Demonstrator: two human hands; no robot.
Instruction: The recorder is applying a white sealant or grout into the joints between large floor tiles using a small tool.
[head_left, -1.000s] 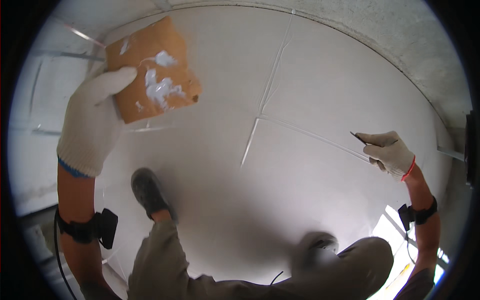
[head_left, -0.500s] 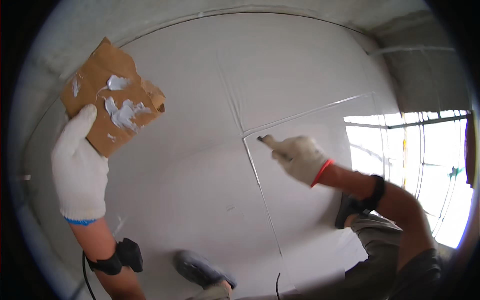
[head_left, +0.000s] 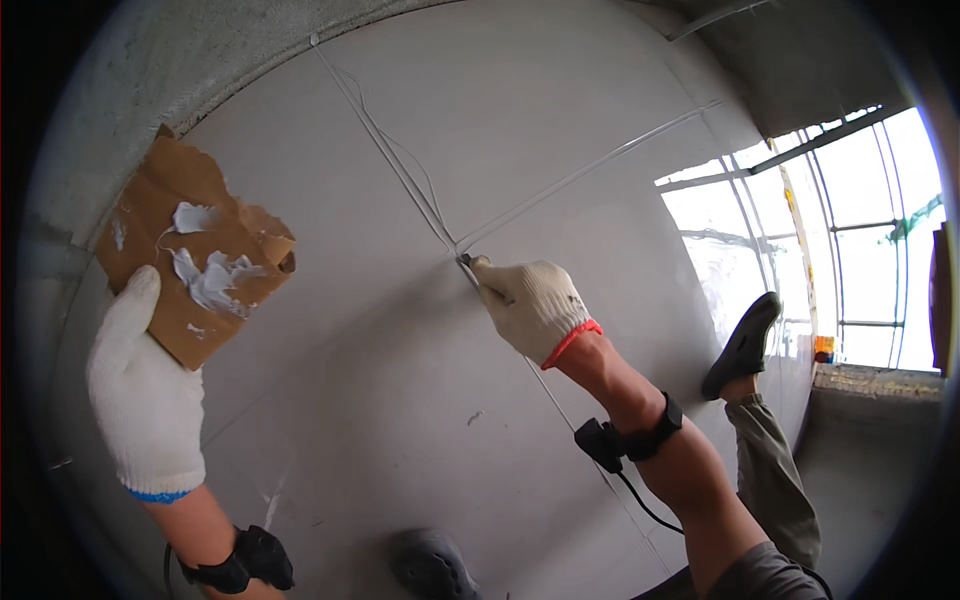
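My left hand (head_left: 145,385), in a white knit glove, holds up a torn piece of brown cardboard (head_left: 195,255) smeared with white filler paste. Gloved the same way, my right hand (head_left: 530,305) is closed on a small thin tool (head_left: 466,263). Its tip touches the floor where the pale joint lines (head_left: 400,175) between large grey tiles (head_left: 520,120) cross. Black straps with small devices sit on both wrists.
My dark shoes show at the bottom (head_left: 430,565) and at the right (head_left: 745,345), with a khaki trouser leg (head_left: 770,480). A rough concrete wall (head_left: 150,80) borders the tiles at the upper left. A bright glazed opening (head_left: 800,250) with a low sill lies at the right.
The view has swung around. My right hand has moved along the joint to the crossing of the lines. The left hand still holds the cardboard, now lower at the left.
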